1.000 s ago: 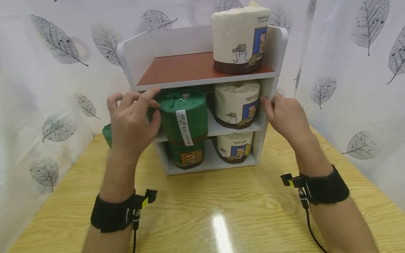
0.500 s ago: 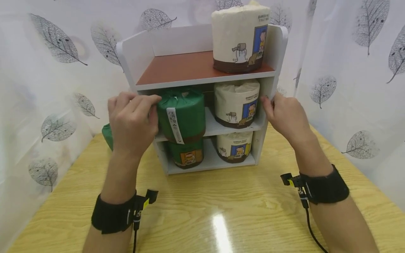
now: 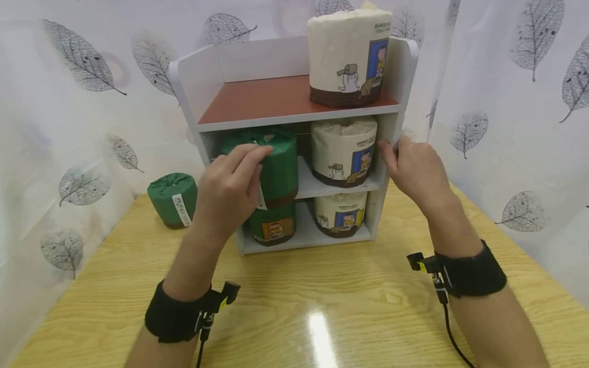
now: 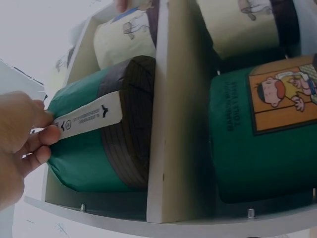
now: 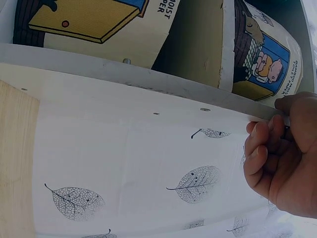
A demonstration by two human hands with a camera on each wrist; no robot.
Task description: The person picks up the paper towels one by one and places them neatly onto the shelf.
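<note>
Far left on the yellow wooden table (image 3: 322, 301): a loose green-wrapped paper roll w/ white label (image 3: 173, 199), well apart from both hands. Next, left hand (image 3: 228, 191) at the green-wrapped toilet roll w/ brown band (image 3: 276, 163), which sits on the middle tier, left side, of the small white three-tier shelf unit (image 3: 294, 120). Fingers nearly straight, tips touching the roll's front; left wrist view shows them on its white label strip (image 4: 89, 117). Right hand (image 3: 416, 171) curls round the shelf's right side panel; right wrist view shows thumb & fingers pinching the panel edge.
</note>
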